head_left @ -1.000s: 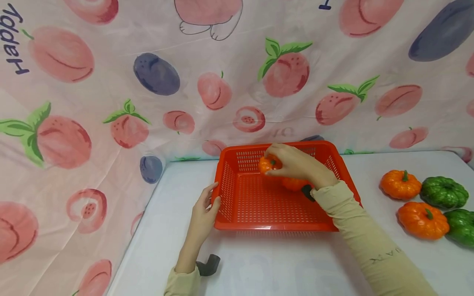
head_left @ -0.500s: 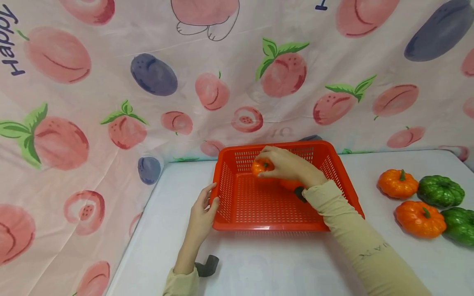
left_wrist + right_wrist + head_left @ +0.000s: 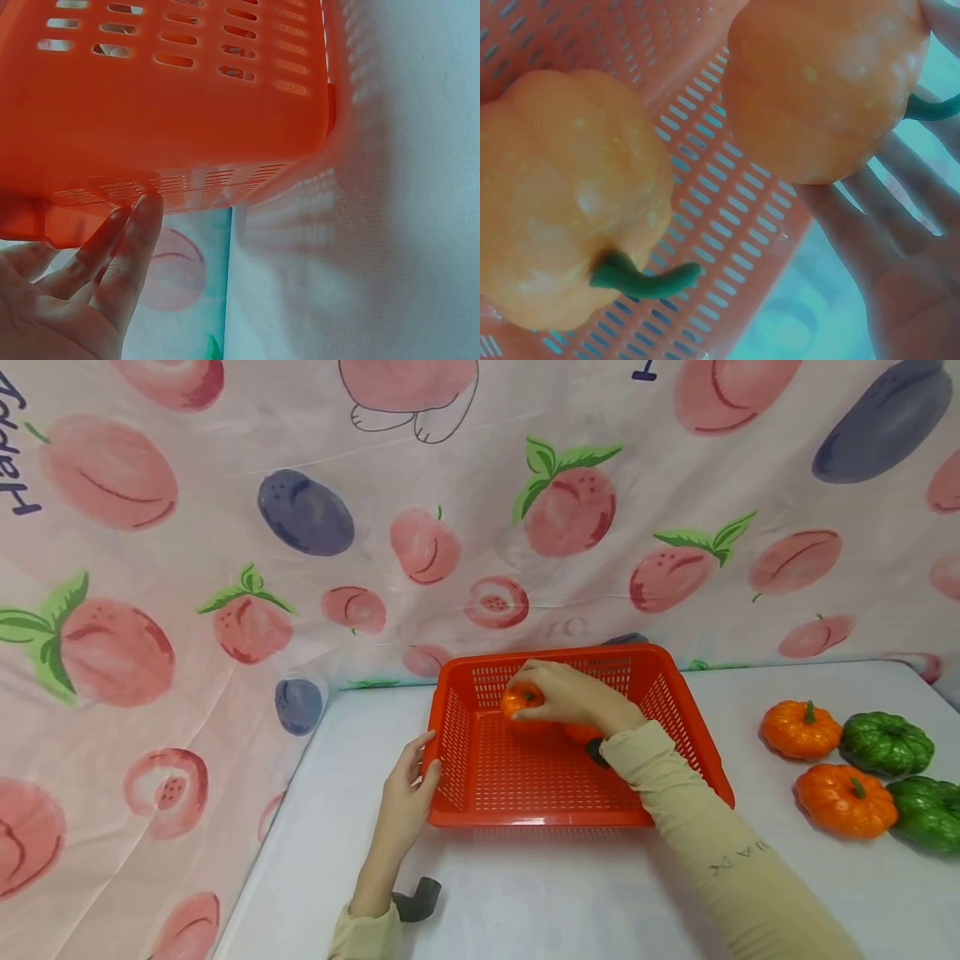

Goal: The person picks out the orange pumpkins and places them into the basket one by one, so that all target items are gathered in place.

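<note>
My right hand [image 3: 564,695] grips a small orange pumpkin [image 3: 517,700] with a green stem, inside the red plastic basket [image 3: 540,819]. In the right wrist view the held pumpkin [image 3: 821,90] sits against the fingers, above the slotted basket floor. A second orange pumpkin [image 3: 570,202] lies in the basket close by; the head view shows it mostly hidden behind the right hand and wrist. At the basket's left side is my left hand [image 3: 405,797]. Its straight fingers [image 3: 135,255] touch the outside of the basket wall.
On the white table to the right stand two orange pumpkins [image 3: 846,800] and two green pumpkins [image 3: 888,743] in a close group. A fruit-print cloth [image 3: 450,468] hangs behind and at the left. Dark wrist-camera mounts show at both wrists.
My right hand has shifted a little left and slightly down within the basket, carrying the pumpkin. The left hand stays at the basket's left side. The head view has turned slightly.
</note>
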`<state>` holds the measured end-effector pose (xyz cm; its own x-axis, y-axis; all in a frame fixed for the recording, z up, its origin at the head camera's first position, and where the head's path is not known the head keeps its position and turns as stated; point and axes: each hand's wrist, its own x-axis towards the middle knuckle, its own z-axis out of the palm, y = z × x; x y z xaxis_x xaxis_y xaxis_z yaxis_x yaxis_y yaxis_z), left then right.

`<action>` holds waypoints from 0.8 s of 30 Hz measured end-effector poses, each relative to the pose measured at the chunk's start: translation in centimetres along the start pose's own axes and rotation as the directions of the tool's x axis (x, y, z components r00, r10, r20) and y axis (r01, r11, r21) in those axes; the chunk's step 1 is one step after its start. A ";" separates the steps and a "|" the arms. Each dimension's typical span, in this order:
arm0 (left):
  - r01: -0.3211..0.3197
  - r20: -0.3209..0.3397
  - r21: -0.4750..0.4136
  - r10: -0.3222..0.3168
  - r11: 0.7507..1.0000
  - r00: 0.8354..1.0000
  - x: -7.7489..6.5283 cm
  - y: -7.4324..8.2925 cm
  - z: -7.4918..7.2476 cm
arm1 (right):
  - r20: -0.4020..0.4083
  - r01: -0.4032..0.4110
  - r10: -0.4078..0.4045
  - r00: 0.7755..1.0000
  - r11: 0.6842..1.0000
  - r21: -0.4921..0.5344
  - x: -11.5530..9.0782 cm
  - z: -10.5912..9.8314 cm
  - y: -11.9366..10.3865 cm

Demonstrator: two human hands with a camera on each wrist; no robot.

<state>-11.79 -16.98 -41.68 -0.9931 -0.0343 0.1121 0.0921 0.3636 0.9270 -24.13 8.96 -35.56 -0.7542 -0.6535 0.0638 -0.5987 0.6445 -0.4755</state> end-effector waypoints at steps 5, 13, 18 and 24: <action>0.000 0.004 -0.006 0.000 1.000 1.000 0.1 0.0 0.0 | 0.043 -0.032 0.032 0.999 0.999 -0.001 0.1 0.2 0.1; -0.005 -0.001 -0.005 0.005 1.000 1.000 0.1 -0.1 0.1 | 0.090 -0.094 0.093 0.992 0.996 -0.001 0.2 0.4 0.3; 0.001 0.001 -0.003 -0.001 1.000 1.000 0.0 -0.1 0.1 | 0.109 -0.119 0.116 0.987 0.993 0.023 0.1 0.7 0.7; -0.011 0.001 0.009 0.011 1.000 1.000 0.0 -0.1 0.0 | 0.129 -0.128 0.122 0.984 0.991 0.035 0.4 1.2 0.9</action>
<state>-11.79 -17.02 -41.79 -0.9921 -0.0297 0.1222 0.1025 0.3724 0.9224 -24.66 8.84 -37.02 -0.7804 -0.6158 -0.1087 -0.4877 0.7082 -0.5105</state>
